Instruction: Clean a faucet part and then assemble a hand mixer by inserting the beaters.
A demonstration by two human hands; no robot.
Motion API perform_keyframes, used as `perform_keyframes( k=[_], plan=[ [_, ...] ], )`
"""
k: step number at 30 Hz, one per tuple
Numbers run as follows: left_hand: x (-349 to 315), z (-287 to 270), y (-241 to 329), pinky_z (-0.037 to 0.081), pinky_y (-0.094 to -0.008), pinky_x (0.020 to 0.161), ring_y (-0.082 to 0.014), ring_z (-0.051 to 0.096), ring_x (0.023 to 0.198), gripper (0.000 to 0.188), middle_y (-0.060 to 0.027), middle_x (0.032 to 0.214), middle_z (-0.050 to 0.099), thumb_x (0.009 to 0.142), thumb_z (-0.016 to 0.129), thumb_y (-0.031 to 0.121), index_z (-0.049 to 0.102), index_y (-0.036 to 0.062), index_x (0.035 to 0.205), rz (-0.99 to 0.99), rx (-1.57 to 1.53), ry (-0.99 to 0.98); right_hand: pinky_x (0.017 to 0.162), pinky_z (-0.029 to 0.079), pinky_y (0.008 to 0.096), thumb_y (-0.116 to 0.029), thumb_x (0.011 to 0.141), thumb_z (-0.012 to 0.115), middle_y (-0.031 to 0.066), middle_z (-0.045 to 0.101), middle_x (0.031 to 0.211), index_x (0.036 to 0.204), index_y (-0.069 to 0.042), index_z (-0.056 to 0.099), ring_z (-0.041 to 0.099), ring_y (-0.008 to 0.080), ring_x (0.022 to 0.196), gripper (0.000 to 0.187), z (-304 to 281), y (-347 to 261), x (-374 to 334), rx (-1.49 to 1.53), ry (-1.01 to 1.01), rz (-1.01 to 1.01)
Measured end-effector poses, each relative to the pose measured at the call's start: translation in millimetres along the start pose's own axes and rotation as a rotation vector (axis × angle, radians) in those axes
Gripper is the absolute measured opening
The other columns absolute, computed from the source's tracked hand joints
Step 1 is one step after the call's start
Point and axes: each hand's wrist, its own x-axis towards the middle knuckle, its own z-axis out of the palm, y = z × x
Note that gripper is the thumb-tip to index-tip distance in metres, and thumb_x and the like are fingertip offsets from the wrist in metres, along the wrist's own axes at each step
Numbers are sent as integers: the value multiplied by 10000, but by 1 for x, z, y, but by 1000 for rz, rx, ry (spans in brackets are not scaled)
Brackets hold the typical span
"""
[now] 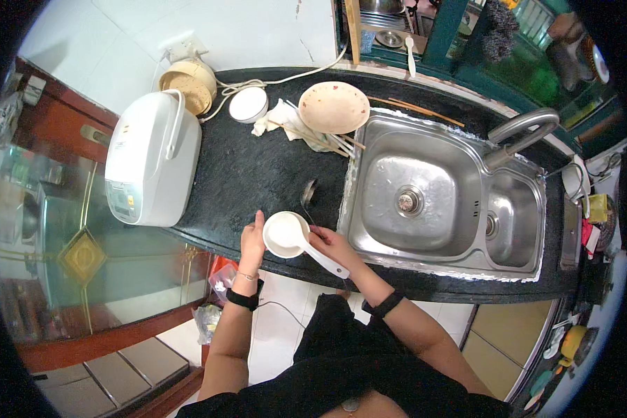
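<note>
A dark speckled stone countertop [258, 171] carries a white rice cooker [153, 159] at its left end, a white bowl [248, 104] near the back wall, a crumpled white cloth [280, 120], a soiled plate [334, 107] over chopsticks [341, 145], a metal ladle [308, 193], and a double steel sink [444, 198] set in.

From my feed, the one screen I can pick out is the small grey control panel [121, 203] on the near end of the white rice cooker [153, 155], at the left of the dark worktop [258, 174]. A crumpled clear plastic package [223, 277] lies on the floor below the worktop edge.
</note>
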Motion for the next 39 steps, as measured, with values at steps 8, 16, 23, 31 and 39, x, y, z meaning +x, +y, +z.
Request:
perform_keyframes(
  k=[8, 16, 23, 31, 39],
  plan=[
    [23, -19, -17, 404, -245, 507, -82, 499, 542, 455, -25, 591, 578, 907, 466, 358, 623, -2, 679, 122, -140, 33, 690, 451, 223, -314, 857, 579, 63, 614, 924, 1226, 31, 453, 568, 85, 756, 521, 3, -46, -8, -39, 16, 12],
    [-159, 29, 141, 362, -191, 493, -69, 450, 556, 222, -7, 637, 478, 944, 384, 175, 473, 59, 777, 435, -471, 183, 513, 364, 218, -319, 947, 376, -25, 437, 575, 919, -53, 568, 409, 67, 527, 330, -129, -82, -101, -67, 187, 84],
    [-160, 233, 151, 384, -354, 918, -247, 490, 1089, 540, -138, 1166, 510, 919, 402, 409, 332, 3, 1268, -261, -866, -628, 380, 207, 181, -468, 923, 354, -51, 355, 579, 859, -86, 513, 279, 28, 460, 419, -220, -109, -185, 106, 72, 323],
    [-102, 302, 199, 445, -343, 837, -239, 567, 937, 367, -103, 1041, 576, 896, 483, 349, 498, 33, 1082, -370, -1329, -919, 831, 429, 314, -417, 913, 421, 73, 601, 987, 1063, -32, 563, 557, 176, 905, 437, -323, -103, -178, -684, 431, -38],
    [-106, 300, 255, 357, -250, 783, -116, 520, 883, 162, 13, 929, 600, 847, 601, 198, 583, 103, 977, -102, -1087, -717, 717, 461, 399, -301, 925, 403, 219, 589, 967, 1046, -6, 506, 573, 365, 857, 335, -494, -146, -95, -713, 1085, -351]
  ],
)
